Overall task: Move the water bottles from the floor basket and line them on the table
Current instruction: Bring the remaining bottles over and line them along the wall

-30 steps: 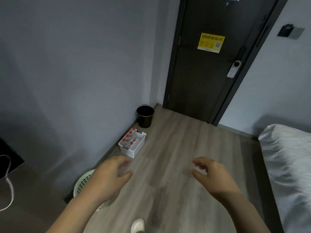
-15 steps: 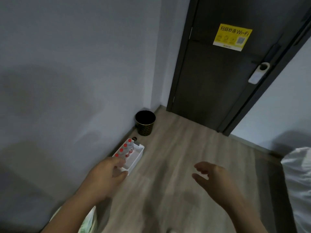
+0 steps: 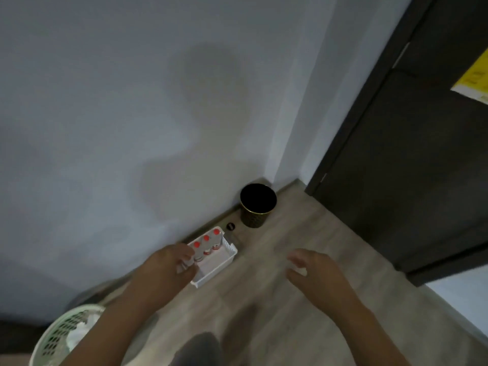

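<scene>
A small white basket (image 3: 221,263) sits on the wood floor against the grey wall. Three water bottles with red caps (image 3: 206,241) stand in a row along its wall side. My left hand (image 3: 169,268) is at the basket's near end, its fingers curled round a pale water bottle (image 3: 185,263) that the hand mostly hides. My right hand (image 3: 314,270) hovers over the floor to the right of the basket, fingers apart and holding nothing. The table is out of view.
A black waste bin (image 3: 257,204) stands in the corner just beyond the basket, with a small black round object (image 3: 230,226) between them. A pale green laundry basket (image 3: 63,336) is at the bottom left. A dark door (image 3: 409,154) fills the right.
The view has closed in on the basket. My left hand has reached forward into the basket's near end and curled round a bottle. My right hand stays open beside it.
</scene>
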`<move>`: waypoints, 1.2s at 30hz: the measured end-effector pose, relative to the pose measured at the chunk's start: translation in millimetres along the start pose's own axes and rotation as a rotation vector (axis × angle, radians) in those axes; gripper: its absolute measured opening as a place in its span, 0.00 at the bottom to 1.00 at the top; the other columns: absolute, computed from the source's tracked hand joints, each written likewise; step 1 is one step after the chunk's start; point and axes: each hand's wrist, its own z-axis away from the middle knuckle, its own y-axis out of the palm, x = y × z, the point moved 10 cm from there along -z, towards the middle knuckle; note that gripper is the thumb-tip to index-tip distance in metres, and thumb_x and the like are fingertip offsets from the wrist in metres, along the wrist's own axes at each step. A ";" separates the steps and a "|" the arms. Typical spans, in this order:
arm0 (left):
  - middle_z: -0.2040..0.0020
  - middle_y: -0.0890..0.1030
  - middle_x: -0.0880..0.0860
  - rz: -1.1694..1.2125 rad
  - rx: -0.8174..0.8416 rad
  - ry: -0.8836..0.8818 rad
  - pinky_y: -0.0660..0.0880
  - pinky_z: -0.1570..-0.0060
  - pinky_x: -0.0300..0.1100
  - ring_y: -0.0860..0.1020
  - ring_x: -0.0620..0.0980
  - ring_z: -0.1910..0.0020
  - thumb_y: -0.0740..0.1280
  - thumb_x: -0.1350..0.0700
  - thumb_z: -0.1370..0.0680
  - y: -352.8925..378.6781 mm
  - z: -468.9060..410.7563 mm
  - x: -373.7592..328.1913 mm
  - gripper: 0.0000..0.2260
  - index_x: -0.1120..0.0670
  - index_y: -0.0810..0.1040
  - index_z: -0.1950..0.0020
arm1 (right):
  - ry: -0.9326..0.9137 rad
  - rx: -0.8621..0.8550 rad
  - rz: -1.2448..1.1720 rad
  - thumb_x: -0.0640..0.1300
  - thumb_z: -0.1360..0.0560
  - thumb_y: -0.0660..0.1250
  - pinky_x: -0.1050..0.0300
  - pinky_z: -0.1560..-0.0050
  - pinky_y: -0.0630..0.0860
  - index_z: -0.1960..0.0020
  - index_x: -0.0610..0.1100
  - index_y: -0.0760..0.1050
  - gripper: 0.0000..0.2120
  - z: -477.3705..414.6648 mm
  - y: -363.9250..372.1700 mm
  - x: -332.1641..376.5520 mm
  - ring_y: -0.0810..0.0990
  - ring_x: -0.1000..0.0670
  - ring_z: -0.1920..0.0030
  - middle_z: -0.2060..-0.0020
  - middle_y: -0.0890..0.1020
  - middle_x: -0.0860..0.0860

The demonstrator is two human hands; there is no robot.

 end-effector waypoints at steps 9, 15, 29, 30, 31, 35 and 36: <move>0.44 0.82 0.50 0.049 -0.014 -0.147 0.77 0.51 0.37 0.79 0.46 0.51 0.70 0.51 0.27 14.7 -132.4 -3.8 0.13 0.49 0.79 0.43 | -0.081 0.181 0.045 0.49 0.26 0.67 0.59 0.42 0.73 0.40 0.46 0.77 0.16 -159.5 2.0 -6.6 0.78 0.53 0.44 0.45 0.81 0.52; 0.45 0.82 0.49 0.098 -0.032 -0.234 0.78 0.48 0.43 0.80 0.47 0.50 0.69 0.50 0.27 4.9 -205.7 1.0 0.14 0.49 0.79 0.42 | -0.115 0.277 0.076 0.47 0.26 0.68 0.54 0.46 0.75 0.45 0.40 0.78 0.14 -245.3 4.4 1.8 0.80 0.51 0.49 0.51 0.83 0.47; 0.45 0.80 0.47 0.182 -0.160 -0.521 0.75 0.51 0.36 0.78 0.44 0.50 0.68 0.51 0.25 15.3 -262.7 -10.3 0.13 0.49 0.77 0.41 | -0.356 0.511 0.129 0.46 0.29 0.68 0.56 0.45 0.76 0.45 0.47 0.79 0.12 -397.5 22.2 15.8 0.80 0.54 0.48 0.51 0.82 0.53; 0.44 0.80 0.48 0.190 -0.167 -0.550 0.75 0.51 0.36 0.78 0.44 0.49 0.68 0.51 0.25 20.4 -263.0 -12.7 0.13 0.49 0.77 0.41 | -0.371 0.538 0.130 0.47 0.29 0.68 0.57 0.44 0.75 0.44 0.48 0.78 0.14 -405.9 23.4 13.8 0.80 0.55 0.47 0.50 0.82 0.54; 0.44 0.80 0.48 0.199 -0.179 -0.575 0.76 0.50 0.37 0.78 0.44 0.49 0.68 0.51 0.25 25.9 -263.5 -14.9 0.13 0.49 0.77 0.41 | -0.382 0.563 0.129 0.48 0.28 0.68 0.58 0.44 0.75 0.42 0.49 0.77 0.15 -414.3 25.1 10.8 0.79 0.56 0.46 0.49 0.81 0.54; 0.42 0.79 0.49 0.239 -0.208 -0.654 0.74 0.50 0.33 0.77 0.43 0.48 0.68 0.50 0.25 51.3 -268.2 -23.0 0.15 0.49 0.75 0.39 | -0.420 0.636 0.170 0.49 0.27 0.67 0.58 0.44 0.76 0.39 0.50 0.76 0.17 -442.8 35.9 -4.8 0.79 0.56 0.45 0.46 0.81 0.54; 0.41 0.79 0.49 0.245 -0.214 -0.667 0.73 0.51 0.32 0.77 0.43 0.47 0.68 0.51 0.25 57.0 -270.0 -24.2 0.15 0.49 0.75 0.39 | -0.430 0.650 0.181 0.49 0.27 0.67 0.57 0.44 0.76 0.39 0.51 0.75 0.17 -448.2 39.8 -8.4 0.79 0.55 0.44 0.45 0.81 0.54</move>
